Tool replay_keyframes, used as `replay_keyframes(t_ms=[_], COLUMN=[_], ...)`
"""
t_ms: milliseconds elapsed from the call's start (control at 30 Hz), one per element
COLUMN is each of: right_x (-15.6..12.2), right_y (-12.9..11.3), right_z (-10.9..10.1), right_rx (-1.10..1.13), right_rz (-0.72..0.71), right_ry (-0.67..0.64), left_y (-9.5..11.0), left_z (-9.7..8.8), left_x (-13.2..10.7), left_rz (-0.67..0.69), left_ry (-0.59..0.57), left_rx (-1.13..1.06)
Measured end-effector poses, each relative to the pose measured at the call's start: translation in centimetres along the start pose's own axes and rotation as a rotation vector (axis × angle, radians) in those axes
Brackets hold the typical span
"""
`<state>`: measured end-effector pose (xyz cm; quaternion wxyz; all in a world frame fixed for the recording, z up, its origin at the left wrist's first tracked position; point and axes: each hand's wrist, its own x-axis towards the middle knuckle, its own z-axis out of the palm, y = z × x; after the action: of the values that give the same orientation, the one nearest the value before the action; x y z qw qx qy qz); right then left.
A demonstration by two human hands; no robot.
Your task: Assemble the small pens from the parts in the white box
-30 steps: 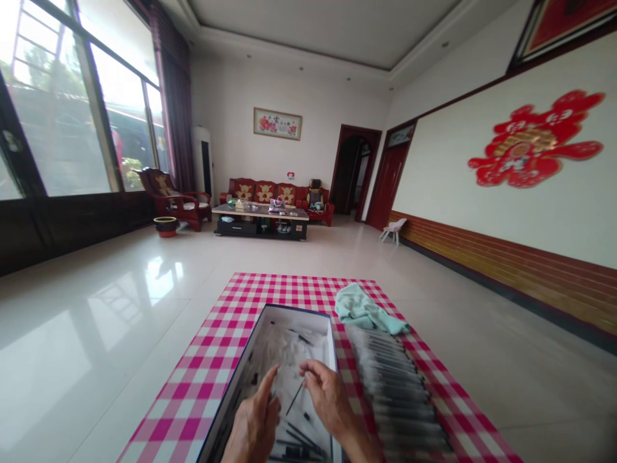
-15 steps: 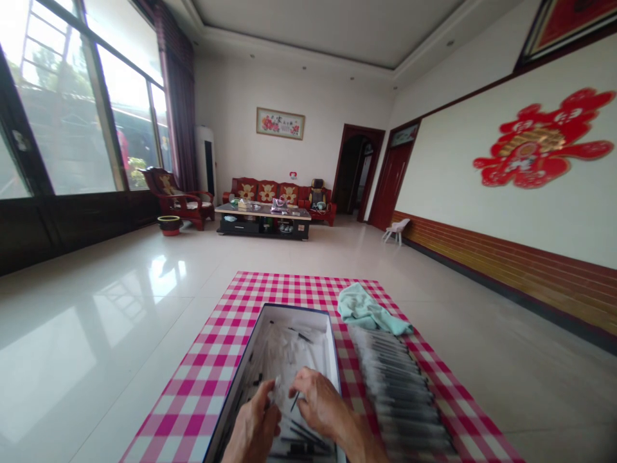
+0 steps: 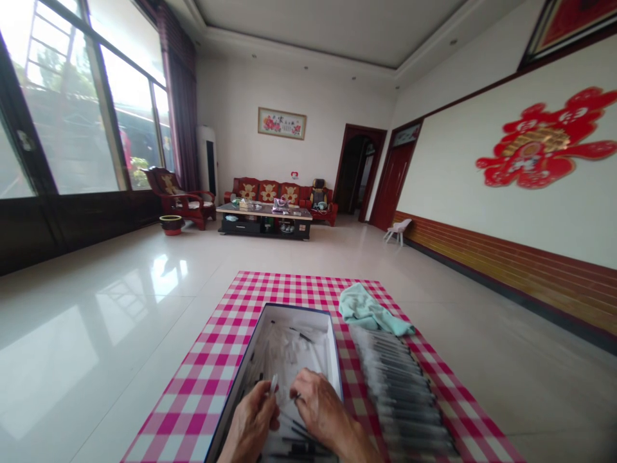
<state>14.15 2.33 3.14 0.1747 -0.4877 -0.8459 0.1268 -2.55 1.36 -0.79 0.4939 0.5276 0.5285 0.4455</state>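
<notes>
Holding, left hand: fingers curled, thumb and forefinger pinched on a small clear sleeve, over the near end of the box.
Holding, right hand: fingers bunched tight on a thin dark stick; most of it is hidden under the fingers.
Sleeve to stick: the sleeve sits just left of the stick's tip, near but apart. Each hand has its own piece, and the two meet over the middle of the box.
Sleeve axis: runs up and away toward the far end of the box, slightly tilted.
Stick axis: the short visible part slants toward the sleeve; I cannot tell the exact line.
Inside the box: loose dark sticks and clear sleeves.
Right of the box: a row of packed sticks lying crosswise, with a teal rag off the far right corner.
Under the box: a checked cloth.
</notes>
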Motion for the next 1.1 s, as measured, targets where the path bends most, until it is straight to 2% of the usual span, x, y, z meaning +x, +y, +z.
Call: replay_keyframes(t_ms=[333, 433, 567, 800, 1100], right_x=[0.1, 0.2, 0.0, -0.2, -0.3], right_y=[1.8, 2.0, 1.4, 0.0, -0.2], right_z=[-2.8, -3.4, -3.1, -1.7, -1.9], right_rx=[0.037, -0.01, -0.094, -0.212, -0.22], right_rz=[0.028, 0.057, 0.104, 0.207, 0.243], right_ry=[-0.013, -0.064, -0.135, -0.173, -0.224], left_y=[0.2, 0.4, 0.4, 0.2, -0.9], left_z=[0.0, 0.1, 0.0, -0.1, 0.3], left_x=[0.0, -0.1, -0.1, 0.0, 0.1], left_rz=[-0.05, -0.054, -0.047, -0.041, -0.035], left_ry=[0.027, 0.03, 0.018, -0.001, -0.019], left_rx=[-0.069, -0.083, -0.082, -0.081, -0.111])
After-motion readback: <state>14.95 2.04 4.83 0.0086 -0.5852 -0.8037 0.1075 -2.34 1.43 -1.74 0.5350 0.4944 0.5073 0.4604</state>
